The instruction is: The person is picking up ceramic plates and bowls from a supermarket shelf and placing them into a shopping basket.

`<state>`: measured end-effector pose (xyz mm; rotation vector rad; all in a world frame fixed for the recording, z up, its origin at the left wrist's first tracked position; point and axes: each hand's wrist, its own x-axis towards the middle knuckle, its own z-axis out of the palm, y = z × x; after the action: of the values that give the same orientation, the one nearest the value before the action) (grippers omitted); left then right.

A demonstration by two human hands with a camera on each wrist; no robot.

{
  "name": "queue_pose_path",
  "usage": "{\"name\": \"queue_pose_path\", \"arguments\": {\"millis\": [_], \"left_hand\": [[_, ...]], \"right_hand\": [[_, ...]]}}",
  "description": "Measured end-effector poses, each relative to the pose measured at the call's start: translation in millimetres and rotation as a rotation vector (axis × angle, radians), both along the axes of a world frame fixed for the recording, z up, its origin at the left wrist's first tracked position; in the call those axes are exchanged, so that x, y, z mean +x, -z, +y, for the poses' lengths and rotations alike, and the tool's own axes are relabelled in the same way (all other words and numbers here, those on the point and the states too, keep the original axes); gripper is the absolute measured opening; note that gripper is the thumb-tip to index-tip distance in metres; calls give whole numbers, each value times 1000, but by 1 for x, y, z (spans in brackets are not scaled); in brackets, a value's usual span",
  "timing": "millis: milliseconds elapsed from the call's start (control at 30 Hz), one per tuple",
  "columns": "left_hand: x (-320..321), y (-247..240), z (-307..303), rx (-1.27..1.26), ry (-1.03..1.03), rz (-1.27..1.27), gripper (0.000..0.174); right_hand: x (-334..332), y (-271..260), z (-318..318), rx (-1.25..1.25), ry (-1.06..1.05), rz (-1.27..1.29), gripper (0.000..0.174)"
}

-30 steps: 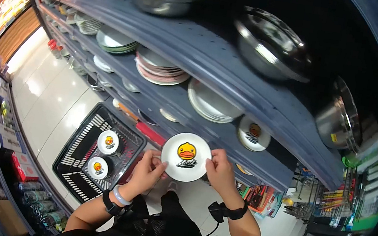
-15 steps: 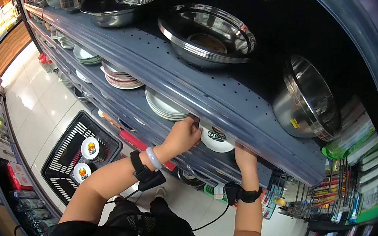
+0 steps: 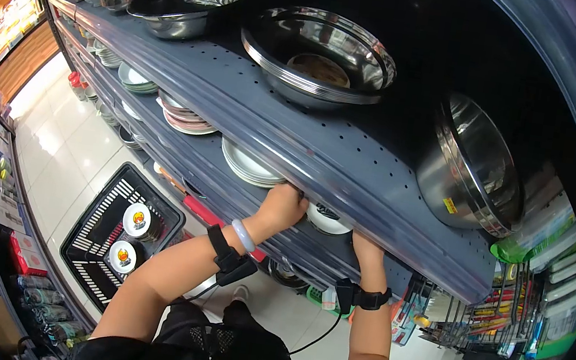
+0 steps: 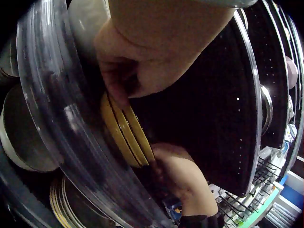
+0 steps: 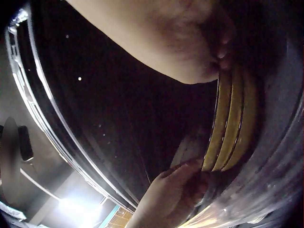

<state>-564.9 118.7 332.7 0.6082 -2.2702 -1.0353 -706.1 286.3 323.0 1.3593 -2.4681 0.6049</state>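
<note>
Plate stack (image 3: 328,221), white-faced with black lettering, lies beneath the steel-bowl shelf (image 3: 385,168). Grip: left hand (image 3: 280,209) pinches one edge; right hand (image 3: 368,251) pinches the opposite edge. Progress, as judged: two duck-print dishes (image 3: 137,219) (image 3: 122,257) placed in the black basket (image 3: 164,197) below the shelf; held stack outside it, not yet clear of the shelf.
</note>
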Motion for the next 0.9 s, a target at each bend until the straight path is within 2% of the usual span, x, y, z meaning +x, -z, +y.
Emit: {"name": "queue_pose_path", "arguments": {"millis": [67, 267, 333, 367, 400, 433, 467, 533, 600, 700, 800, 833, 867, 900], "left_hand": [[1, 0, 2, -12, -4, 14, 25], [-1, 7, 1, 71, 39, 1, 26], [-1, 5, 4, 103, 19, -50, 25], [0, 5, 4, 130, -1, -107, 24], [-1, 12, 5, 65, -29, -4, 23], [1, 12, 6, -15, -50, 140, 24], [11, 9, 8, 33, -30, -12, 27], [40, -4, 13, 78, 50, 244, 25], [78, -15, 16, 264, 94, 140, 24], [133, 13, 12, 401, 74, 165, 23], [203, 48, 6, 356, -185, 135, 18], [231, 58, 1, 462, -242, 98, 18], [260, 75, -3, 412, -340, -15, 18], [286, 102, -7, 507, -436, -20, 18]], "right_hand": [[0, 4, 1, 10, -9, 47, 29], [-8, 12, 2, -44, -17, -14, 30], [-4, 7, 2, -20, 57, -31, 32], [-2, 2, 3, -50, 93, -121, 33], [5, -8, 0, -76, 116, -219, 35], [20, -33, -4, 14, 163, -265, 36], [31, -50, -11, 109, 202, -307, 36], [16, -20, -6, -63, 136, -123, 33], [7, 1, -1, -345, 38, -270, 27], [72, -48, -25, -381, -15, -625, 20], [120, -46, -58, -364, -200, -738, 13], [134, -40, -70, -319, -281, -795, 13], [158, -43, -86, -256, -283, -880, 13], [178, -43, -102, -156, -349, -807, 14]]}}
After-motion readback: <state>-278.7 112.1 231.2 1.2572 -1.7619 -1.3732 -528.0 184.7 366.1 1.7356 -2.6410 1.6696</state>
